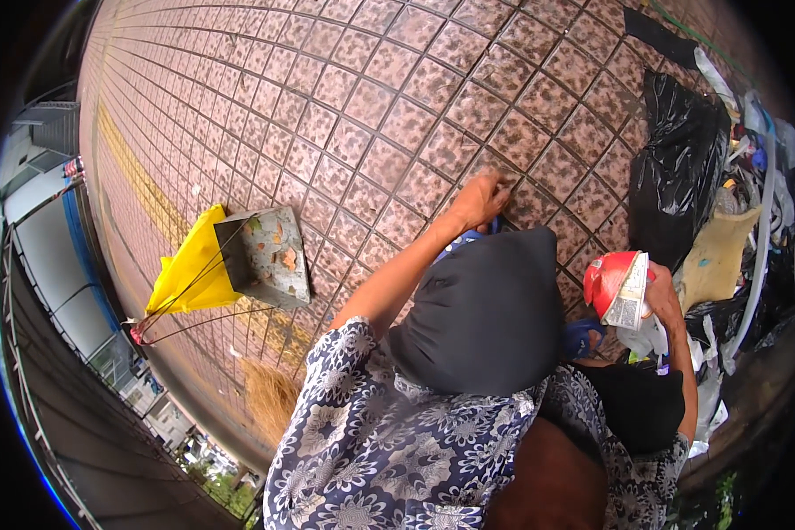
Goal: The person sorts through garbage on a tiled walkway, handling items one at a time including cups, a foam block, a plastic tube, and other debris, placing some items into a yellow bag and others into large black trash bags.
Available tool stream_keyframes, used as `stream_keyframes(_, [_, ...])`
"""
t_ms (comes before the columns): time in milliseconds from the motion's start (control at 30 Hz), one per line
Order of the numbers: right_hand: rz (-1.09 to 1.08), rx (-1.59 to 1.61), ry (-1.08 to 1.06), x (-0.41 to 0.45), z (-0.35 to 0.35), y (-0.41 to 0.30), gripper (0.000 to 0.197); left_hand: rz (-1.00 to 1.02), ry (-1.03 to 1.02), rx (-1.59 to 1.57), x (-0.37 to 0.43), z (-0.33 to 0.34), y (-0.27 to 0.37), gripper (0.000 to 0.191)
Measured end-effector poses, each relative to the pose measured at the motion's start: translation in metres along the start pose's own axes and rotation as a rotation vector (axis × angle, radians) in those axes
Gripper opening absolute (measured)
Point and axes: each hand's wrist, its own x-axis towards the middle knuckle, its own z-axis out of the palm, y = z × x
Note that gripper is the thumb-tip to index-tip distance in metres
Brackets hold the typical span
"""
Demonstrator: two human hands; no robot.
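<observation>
My right hand (664, 299) grips a crumpled red-and-white printed container (617, 289), possibly a food cup. Its torn white side bears small print. Just beyond that hand lies the rubbish pile, with a flat piece of tan cardboard (717, 255) on top. My left hand (483, 201) hangs over the paving beside my knee, above a blue slipper (494, 225). Its fingers are curled and slightly blurred, and whether anything small is between them is unclear. A second blue slipper (582, 338) shows below the held container.
A black plastic bag (676, 156) spreads along the rubbish on the right, near a pale curved strip (762, 258). To the left stands a metal dustpan (275, 265) holding leaves, with a yellow bag (195, 268) against it. Broom bristles (268, 394) lie nearer me on the tiled pavement (384, 119).
</observation>
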Motion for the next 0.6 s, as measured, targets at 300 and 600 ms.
stream_keyframes(300, [-0.040,-0.054,0.056,0.022,-0.031,-0.100,0.027,-0.164,0.190,0.130,-0.107,-0.103,-0.076,0.042])
stream_keyframes(600, [-0.236,-0.388,-0.029,0.017,0.008,-0.119,0.029,-0.375,1.019,1.323,-0.412,-0.424,-0.180,0.024])
